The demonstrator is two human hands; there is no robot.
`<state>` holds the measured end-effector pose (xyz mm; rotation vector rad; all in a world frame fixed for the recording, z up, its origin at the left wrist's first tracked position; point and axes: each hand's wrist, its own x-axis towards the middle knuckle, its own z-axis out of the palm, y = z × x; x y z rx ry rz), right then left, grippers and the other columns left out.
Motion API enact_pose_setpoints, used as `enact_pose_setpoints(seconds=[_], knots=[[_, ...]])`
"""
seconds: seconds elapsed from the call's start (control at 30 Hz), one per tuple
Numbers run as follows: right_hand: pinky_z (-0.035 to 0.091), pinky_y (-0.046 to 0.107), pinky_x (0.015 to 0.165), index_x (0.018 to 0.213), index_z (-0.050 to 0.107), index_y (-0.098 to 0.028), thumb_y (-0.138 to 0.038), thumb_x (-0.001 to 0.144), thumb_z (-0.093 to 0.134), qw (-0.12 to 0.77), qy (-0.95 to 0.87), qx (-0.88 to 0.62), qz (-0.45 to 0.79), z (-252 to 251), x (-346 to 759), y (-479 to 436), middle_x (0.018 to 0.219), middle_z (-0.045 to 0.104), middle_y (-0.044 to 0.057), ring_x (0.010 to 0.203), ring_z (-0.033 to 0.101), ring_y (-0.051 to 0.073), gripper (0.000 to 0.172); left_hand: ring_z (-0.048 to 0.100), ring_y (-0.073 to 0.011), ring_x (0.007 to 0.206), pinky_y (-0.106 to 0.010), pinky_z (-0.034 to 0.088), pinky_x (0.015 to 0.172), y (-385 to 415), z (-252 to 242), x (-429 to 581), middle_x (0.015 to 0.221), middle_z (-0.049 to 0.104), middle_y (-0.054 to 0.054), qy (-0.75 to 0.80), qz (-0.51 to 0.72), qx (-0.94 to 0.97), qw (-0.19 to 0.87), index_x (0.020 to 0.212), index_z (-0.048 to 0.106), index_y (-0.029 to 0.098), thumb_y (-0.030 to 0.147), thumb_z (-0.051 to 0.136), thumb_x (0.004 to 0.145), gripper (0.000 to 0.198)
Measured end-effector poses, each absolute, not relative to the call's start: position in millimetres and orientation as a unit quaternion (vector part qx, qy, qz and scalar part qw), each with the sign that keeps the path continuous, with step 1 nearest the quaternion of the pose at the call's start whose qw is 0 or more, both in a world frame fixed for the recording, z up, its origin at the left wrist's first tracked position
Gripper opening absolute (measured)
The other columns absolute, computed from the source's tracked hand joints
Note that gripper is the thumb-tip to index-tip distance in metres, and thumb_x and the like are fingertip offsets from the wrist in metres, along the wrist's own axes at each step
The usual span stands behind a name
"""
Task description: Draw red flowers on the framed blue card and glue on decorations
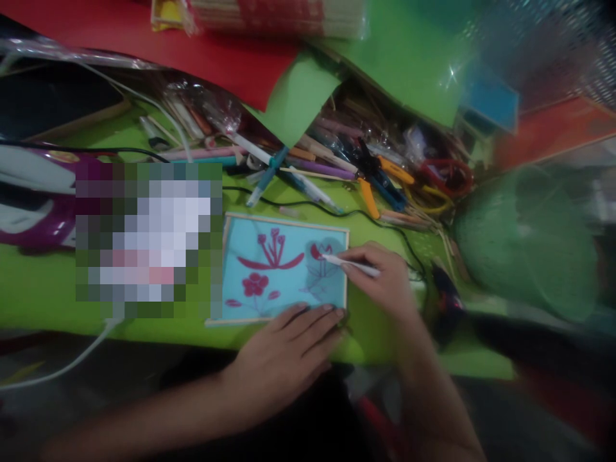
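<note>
A light-blue card (283, 292) edged with thin wooden strips lies on the green table. Dark red flowers are painted on it, and the upper right one is part filled, part outline. My right hand (385, 276) is closed around a slim white pen (359, 264), whose tip meets that upper right flower. Across the card's lower edge rests my left hand (298, 337), its fingers stretched out flat and holding nothing. The pen's exact kind is too blurred to tell.
Behind the card lie several pens (308, 186), pliers with orange handles (368, 196) and red-handled scissors (445, 176). A black cable (283, 204) crosses the green table (192, 321). A green rounded container (524, 244) stands right; a pixelated object (158, 237) and a purple-white device (38, 199) are left.
</note>
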<state>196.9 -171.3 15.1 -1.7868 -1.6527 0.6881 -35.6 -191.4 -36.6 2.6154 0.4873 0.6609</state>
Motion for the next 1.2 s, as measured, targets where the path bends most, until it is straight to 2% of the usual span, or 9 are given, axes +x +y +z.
enact_pose_setpoints(seconds=[0.27, 0.5, 0.77, 1.2], knots=[[0.055, 0.032, 0.074, 0.095, 0.08, -0.025, -0.021, 0.09, 0.072, 0.305, -0.621, -0.675, 0.256, 12.2, 199.3, -170.8, 0.088, 0.079, 0.003, 0.082, 0.072, 0.02, 0.009, 0.057, -0.0184, 0.137, -0.036, 0.037, 0.119, -191.5, -36.5, -35.4, 0.151, 0.064, 0.0, 0.171, 0.235, 0.935, 0.205, 0.139, 0.064, 0.024, 0.035, 0.055, 0.106, 0.036], [0.053, 0.03, 0.069, 0.092, 0.08, -0.024, -0.022, 0.089, 0.074, 0.294, -0.625, -0.673, 0.265, 16.4, 197.7, -171.1, 0.084, 0.078, 0.003, 0.078, 0.071, 0.019, 0.007, 0.056, -0.0179, 0.138, -0.036, 0.036, 0.12, -191.5, -36.6, -35.3, 0.152, 0.063, 0.001, 0.172, 0.238, 0.933, 0.209, 0.14, 0.064, 0.024, 0.036, 0.056, 0.106, 0.037], [0.053, 0.03, 0.071, 0.091, 0.08, -0.024, -0.021, 0.089, 0.072, 0.282, -0.631, -0.667, 0.281, 19.2, 197.9, -170.7, 0.085, 0.079, 0.002, 0.078, 0.07, 0.019, 0.009, 0.055, -0.0177, 0.139, -0.035, 0.036, 0.12, -191.7, -35.6, -35.7, 0.152, 0.063, 0.001, 0.174, 0.229, 0.935, 0.21, 0.141, 0.063, 0.025, 0.036, 0.059, 0.104, 0.038], [0.053, 0.03, 0.071, 0.093, 0.08, -0.023, -0.019, 0.089, 0.073, 0.309, -0.623, -0.671, 0.257, 13.7, 198.3, -170.1, 0.085, 0.078, 0.002, 0.079, 0.071, 0.019, 0.009, 0.058, -0.0186, 0.137, -0.037, 0.036, 0.119, -191.7, -37.1, -35.1, 0.151, 0.064, 0.0, 0.173, 0.238, 0.932, 0.212, 0.139, 0.064, 0.024, 0.035, 0.054, 0.106, 0.036]])
